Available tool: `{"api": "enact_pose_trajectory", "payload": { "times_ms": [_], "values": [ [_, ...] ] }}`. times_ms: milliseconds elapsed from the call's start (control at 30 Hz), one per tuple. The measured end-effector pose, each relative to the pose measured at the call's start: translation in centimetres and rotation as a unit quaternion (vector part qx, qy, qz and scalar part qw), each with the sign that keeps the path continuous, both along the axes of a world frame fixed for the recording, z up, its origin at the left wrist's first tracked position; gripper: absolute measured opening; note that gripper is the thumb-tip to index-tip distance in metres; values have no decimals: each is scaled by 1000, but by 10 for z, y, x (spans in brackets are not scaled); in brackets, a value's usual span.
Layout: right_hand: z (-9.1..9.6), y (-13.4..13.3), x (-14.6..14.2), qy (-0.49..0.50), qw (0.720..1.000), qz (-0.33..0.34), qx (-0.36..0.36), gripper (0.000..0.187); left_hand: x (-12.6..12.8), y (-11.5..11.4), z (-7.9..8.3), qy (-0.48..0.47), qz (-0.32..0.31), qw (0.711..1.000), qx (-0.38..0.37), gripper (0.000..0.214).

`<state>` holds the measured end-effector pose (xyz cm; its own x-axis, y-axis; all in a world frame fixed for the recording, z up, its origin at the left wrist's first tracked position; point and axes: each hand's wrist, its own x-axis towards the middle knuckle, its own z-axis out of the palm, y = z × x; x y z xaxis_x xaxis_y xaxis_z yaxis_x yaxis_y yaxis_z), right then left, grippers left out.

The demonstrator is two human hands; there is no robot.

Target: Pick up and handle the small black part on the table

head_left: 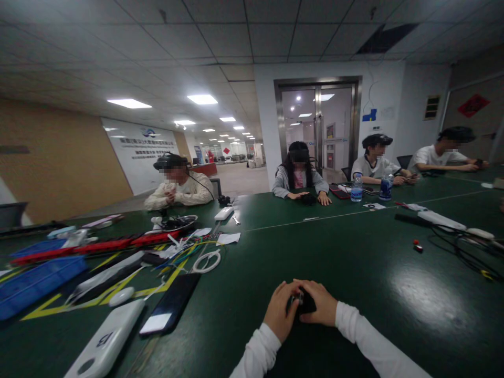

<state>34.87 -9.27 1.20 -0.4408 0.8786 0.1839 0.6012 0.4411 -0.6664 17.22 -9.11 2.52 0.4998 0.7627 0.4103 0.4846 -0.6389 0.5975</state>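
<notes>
Head view: left hand (pixel 279 311) and right hand (pixel 322 304) grasp a small dark object (pixel 307 302) at the bench (pixel 224 325), well short of its far edge; bench contact cannot be confirmed. Apparent step: two-handed manipulation. Further adjustment would call for steady, opposed pressure.

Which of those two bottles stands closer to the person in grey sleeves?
The bottle on the picture's left; the other bottle stands to its right, farther from the grey sleeves.
</notes>
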Motion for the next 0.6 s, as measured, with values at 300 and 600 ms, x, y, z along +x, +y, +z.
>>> {"api": "enact_pose_trajectory", "payload": {
  "times_ms": [300, 600],
  "values": [
    [15, -14, 6, 20, 999, 3, -26, 79, -28, 21, 0, 39, 69, 997, 4, 40],
    [21, -19, 11, 40, 997, 4, -69, 71, -173, 73, -8, 13, 418, 907, 48, 36]
  ]
}}
